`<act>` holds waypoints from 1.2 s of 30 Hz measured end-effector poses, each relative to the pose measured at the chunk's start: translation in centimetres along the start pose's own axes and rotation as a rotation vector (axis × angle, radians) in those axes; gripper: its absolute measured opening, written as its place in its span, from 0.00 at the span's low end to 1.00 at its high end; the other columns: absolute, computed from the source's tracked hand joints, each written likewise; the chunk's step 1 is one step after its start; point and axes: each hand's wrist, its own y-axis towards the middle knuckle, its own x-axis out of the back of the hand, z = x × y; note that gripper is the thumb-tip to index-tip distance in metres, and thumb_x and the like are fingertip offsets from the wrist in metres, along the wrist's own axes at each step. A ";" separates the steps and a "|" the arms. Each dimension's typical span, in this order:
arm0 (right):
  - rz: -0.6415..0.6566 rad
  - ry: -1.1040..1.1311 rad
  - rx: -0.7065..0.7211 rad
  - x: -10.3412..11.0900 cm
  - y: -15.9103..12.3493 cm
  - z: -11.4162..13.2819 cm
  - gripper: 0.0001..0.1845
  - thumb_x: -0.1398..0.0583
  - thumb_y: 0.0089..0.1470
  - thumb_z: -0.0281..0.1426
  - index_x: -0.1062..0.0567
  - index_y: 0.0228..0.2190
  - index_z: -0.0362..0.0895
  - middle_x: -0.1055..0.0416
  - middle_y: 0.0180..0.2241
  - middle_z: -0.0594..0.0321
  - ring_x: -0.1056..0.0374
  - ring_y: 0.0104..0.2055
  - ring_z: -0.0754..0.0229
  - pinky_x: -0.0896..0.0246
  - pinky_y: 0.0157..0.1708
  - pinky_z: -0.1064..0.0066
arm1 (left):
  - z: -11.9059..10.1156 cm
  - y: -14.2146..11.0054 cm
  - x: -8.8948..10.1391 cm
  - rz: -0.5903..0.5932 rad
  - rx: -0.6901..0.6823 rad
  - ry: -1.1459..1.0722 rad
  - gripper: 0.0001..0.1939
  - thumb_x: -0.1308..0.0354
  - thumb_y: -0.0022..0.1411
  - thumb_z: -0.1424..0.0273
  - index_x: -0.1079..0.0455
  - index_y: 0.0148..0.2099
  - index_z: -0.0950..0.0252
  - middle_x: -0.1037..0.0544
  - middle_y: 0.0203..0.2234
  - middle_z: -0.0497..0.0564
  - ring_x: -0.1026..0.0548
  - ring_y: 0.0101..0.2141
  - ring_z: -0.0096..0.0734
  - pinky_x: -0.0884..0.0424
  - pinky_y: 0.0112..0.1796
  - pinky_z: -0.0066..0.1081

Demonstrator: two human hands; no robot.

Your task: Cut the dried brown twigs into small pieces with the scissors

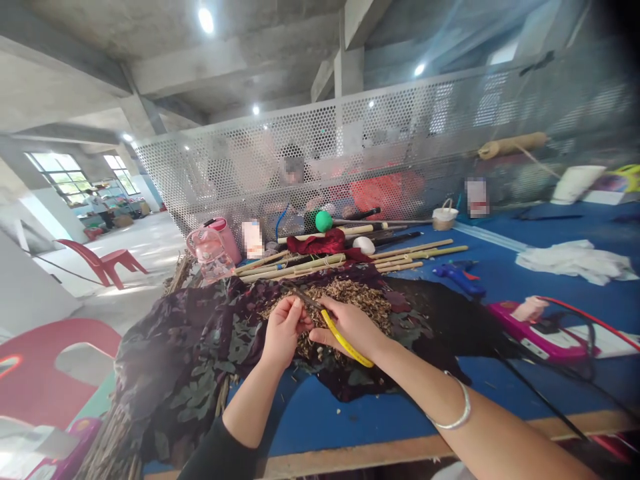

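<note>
Right hand [356, 325] clasps yellow-handled cutters [344, 344] over dried clippings [370, 300], seemingly mid-trim; left hand [285, 327] pinches, contents unclear; steadiness is called for.

Over my feed I see a workshop: concrete beams [55, 50] (bare, overhead), a yellow-handled tool [341, 339], sticks [300, 267] on the tabletop [310, 420].

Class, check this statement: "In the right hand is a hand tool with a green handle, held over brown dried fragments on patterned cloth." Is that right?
Not quite: the handle is yellow, not green, as the head view shows. The right hand does hold it over brown dried fragments on patterned cloth.
</note>
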 end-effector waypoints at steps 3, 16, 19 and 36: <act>0.024 0.002 0.055 0.3 0.0 0.0 0.26 0.40 0.46 0.47 0.32 0.43 0.46 0.29 0.38 0.58 0.32 0.37 0.57 0.42 0.32 0.72 | 0.2 0.0 0.1 0.006 0.029 0.022 0.16 0.40 0.51 0.58 0.35 0.30 0.66 0.33 0.20 0.43 0.33 0.22 0.21 0.33 0.26 0.25; -0.013 -0.005 0.134 -0.1 -0.2 0.0 0.31 0.37 0.43 0.48 0.35 0.46 0.45 0.33 0.40 0.56 0.35 0.42 0.53 0.41 0.40 0.66 | 0.3 -0.2 -0.2 -0.083 -0.056 0.010 0.14 0.39 0.50 0.61 0.34 0.33 0.66 0.31 0.19 0.43 0.31 0.21 0.22 0.33 0.24 0.24; -0.036 -0.023 0.154 -0.5 -0.1 -0.1 0.35 0.37 0.42 0.48 0.36 0.48 0.42 0.34 0.40 0.54 0.35 0.42 0.52 0.41 0.41 0.64 | 0.4 -0.4 -0.3 -0.105 -0.083 0.014 0.14 0.40 0.51 0.61 0.34 0.34 0.66 0.31 0.19 0.43 0.31 0.21 0.22 0.32 0.25 0.25; -0.082 -0.081 0.094 -0.5 -0.3 0.2 0.32 0.37 0.42 0.49 0.32 0.46 0.45 0.30 0.38 0.55 0.32 0.42 0.51 0.39 0.41 0.64 | 0.1 -1.0 -0.5 -0.167 -0.237 0.313 0.11 0.45 0.56 0.63 0.32 0.34 0.66 0.29 0.20 0.46 0.32 0.22 0.25 0.32 0.27 0.26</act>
